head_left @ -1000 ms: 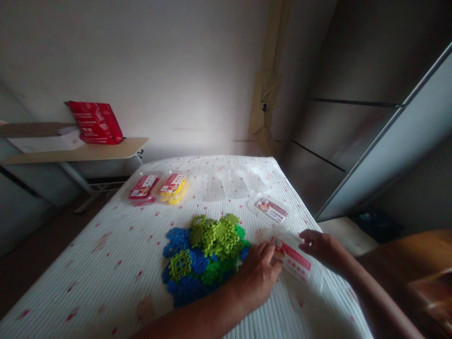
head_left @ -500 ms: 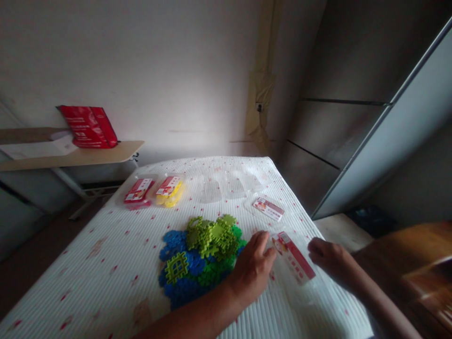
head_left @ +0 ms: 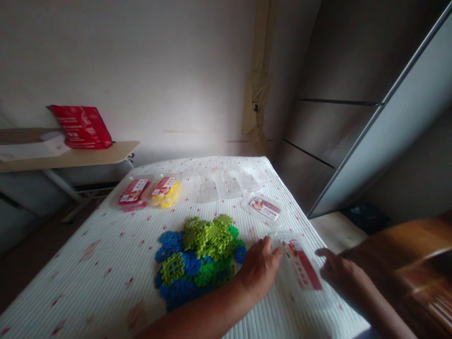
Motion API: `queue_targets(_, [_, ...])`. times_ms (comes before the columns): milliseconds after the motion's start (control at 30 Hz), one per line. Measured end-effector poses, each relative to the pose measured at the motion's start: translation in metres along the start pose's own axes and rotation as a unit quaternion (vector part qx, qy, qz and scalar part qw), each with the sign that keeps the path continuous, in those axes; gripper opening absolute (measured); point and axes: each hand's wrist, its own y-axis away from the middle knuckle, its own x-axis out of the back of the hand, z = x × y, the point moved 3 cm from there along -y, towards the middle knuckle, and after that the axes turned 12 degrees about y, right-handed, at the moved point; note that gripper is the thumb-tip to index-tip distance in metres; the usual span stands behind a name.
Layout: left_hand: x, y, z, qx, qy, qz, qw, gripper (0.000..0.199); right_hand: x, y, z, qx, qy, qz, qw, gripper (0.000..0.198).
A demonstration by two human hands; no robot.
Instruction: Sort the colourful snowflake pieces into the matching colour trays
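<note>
My left hand point(head_left: 262, 269) is closed at the left edge of a clear plastic box lid point(head_left: 332, 297) with a red-and-white label point(head_left: 302, 264). My right hand point(head_left: 342, 273) is at the lid's right side, with index finger and thumb apart; any contact with the plastic is unclear. Left of my left hand lies a pile of toy building pieces: lime-green square ones point(head_left: 210, 238), blue round ones point(head_left: 181, 293) and green ones point(head_left: 208, 272). A single lime-green window-shaped piece point(head_left: 173, 268) rests on the blue ones.
Two labelled clear boxes, one with red pieces point(head_left: 134, 192) and one with yellow pieces point(head_left: 165, 192), stand far left. Clear trays point(head_left: 231, 184) and another labelled lid point(head_left: 264, 208) lie at the back right. A side table point(head_left: 122, 151) bears a red bag point(head_left: 83, 127).
The labelled lid has shifted right along with my left hand. My right hand has moved slightly right and down, its index finger now stretched out. The view has turned a little to the right.
</note>
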Motion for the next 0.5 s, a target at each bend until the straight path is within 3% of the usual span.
queue_targets(233, [-0.0014,0.0071,-0.0001,-0.012,-0.010,-0.043,0.999,0.022,-0.0070,0.0044,-0.0060,0.017,-0.040,-0.025,0.999,0.032])
queue_targets(367, [-0.0035,0.0076,-0.0030,-0.007,0.013,-0.020,1.000,0.024,-0.0088,0.0029,-0.0073,0.008,-0.037,-0.017,0.999,0.030])
queue_targets(500, [-0.0097,0.0067,-0.0072,0.012,0.112,0.021,0.993,0.028,-0.0095,0.0008,-0.0088,0.011,-0.034,-0.016,0.999,0.030])
